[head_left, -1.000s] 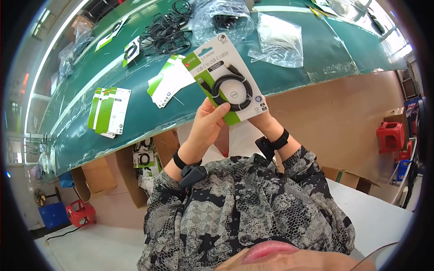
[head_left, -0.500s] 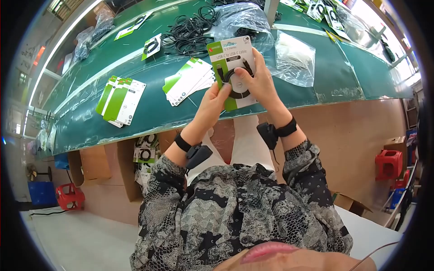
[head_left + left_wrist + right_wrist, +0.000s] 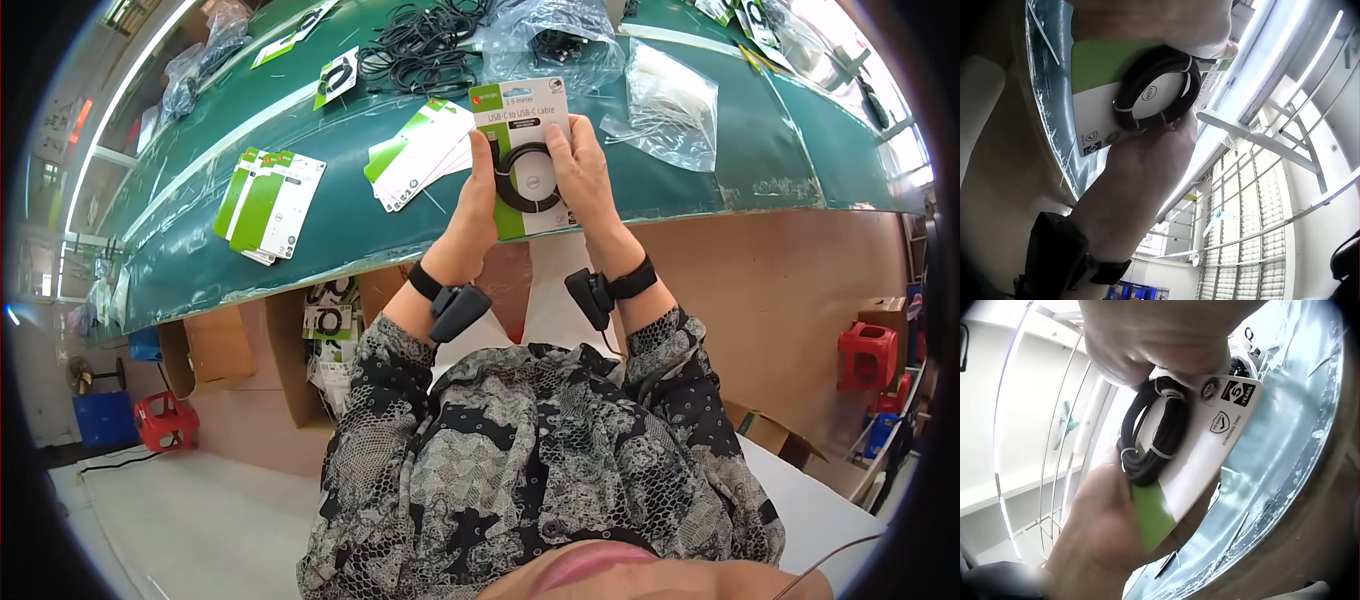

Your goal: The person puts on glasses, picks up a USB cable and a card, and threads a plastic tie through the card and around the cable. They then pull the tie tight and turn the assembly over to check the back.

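A green and white card (image 3: pixel 520 104) printed "USB-C to USB-C cable" is held up over the table's front edge. On its front sits a coiled black cable (image 3: pixel 507 192), bound with white ties, which show in the right wrist view around the coil (image 3: pixel 1172 425). My left hand (image 3: pixel 478 210) grips the card's left edge, thumb pointing up along it. From the other side my right hand (image 3: pixel 588 185) holds the card, its thumb on the front near the coil. The fingers behind the card are mostly hidden in the head view.
Two fanned stacks of cards, the left stack (image 3: pixel 275 215) and the middle stack (image 3: pixel 415 165), lie on the green table (image 3: pixel 350 225). Behind are tangled black cables (image 3: pixel 420 60), a bag of white ties (image 3: pixel 670 105) and a carded cable (image 3: pixel 337 78). An open box (image 3: pixel 330 320) holds packaged cables below.
The card has turned from tilted to nearly upright. My right hand came from behind it to its right side, then its thumb moved off the coil. My left thumb has slid up the left edge.
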Demonstrator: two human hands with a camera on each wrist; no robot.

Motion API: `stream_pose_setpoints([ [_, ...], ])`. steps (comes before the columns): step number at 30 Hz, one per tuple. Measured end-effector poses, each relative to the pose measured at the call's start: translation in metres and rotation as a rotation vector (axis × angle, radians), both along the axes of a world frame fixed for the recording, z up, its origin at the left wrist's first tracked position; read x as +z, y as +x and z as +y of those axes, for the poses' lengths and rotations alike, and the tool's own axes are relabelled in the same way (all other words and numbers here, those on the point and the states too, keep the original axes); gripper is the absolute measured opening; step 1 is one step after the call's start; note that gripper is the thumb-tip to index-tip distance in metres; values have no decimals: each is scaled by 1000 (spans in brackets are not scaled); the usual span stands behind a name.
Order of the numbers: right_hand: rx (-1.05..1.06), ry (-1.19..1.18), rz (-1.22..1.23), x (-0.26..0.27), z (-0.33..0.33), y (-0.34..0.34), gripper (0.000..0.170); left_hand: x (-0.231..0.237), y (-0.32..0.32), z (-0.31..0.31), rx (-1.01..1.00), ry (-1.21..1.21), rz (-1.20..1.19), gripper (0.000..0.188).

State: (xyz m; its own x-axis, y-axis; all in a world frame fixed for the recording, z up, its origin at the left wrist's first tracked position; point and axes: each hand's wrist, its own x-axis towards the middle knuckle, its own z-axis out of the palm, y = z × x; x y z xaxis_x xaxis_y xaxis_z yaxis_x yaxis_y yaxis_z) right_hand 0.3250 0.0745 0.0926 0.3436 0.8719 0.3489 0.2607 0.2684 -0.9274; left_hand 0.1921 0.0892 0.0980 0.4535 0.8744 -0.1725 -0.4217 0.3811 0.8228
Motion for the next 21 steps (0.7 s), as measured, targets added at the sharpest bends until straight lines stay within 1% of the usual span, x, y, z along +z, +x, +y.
stream_pose_setpoints([
  [1, 2, -3, 6, 1, 1, 0, 29, 2, 0, 2, -24, 10, -56, 72],
  [3, 2, -38, -57, 1, -2, -1, 28, 4, -3, 1, -70, 18, -163, 70],
  [4, 2, -58, -90, -2, -3, -2, 27, 0, -5, 1, -69, 8, -155, 70],
  [5, 3, -62, -85, -5, -2, -3, 27, -3, -6, 5, -57, -12, -127, 66],
  [7, 126, -85, 163, -14, 1, -3, 25, -9, -6, 10, -35, -51, -75, 57],
  [8, 188, -96, 286, -14, 1, -4, 24, -10, -6, 10, -35, -55, -74, 57],
  [9, 186, -98, 287, -14, -1, -5, 24, -11, -6, 9, -41, -66, -70, 55],
  [11, 217, -129, 478, -12, -4, -6, 24, -10, -5, 11, -57, -82, -62, 49],
  [12, 233, -143, 572, -10, -4, -6, 23, -9, -4, 12, -60, -79, -62, 49],
  [13, 231, -140, 572, -11, -3, -5, 23, -9, -4, 12, -39, -76, -30, 48],
  [16, 142, -147, 376, -22, -2, -2, 24, -13, -3, 6, 0, -80, 38, 46],
  [17, 141, -143, 373, -25, 0, -1, 24, -15, -2, 6, 16, -54, 51, 47],
  [19, 104, -122, 256, -24, 1, 2, 25, -13, 1, 6, 49, 4, 72, 48],
  [20, 86, -119, 198, -24, -1, 3, 25, -13, -1, 4, 48, 4, 68, 48],
  [21, 87, -119, 195, -25, -3, 5, 25, -13, -5, 3, 50, 42, -13, 46],
])
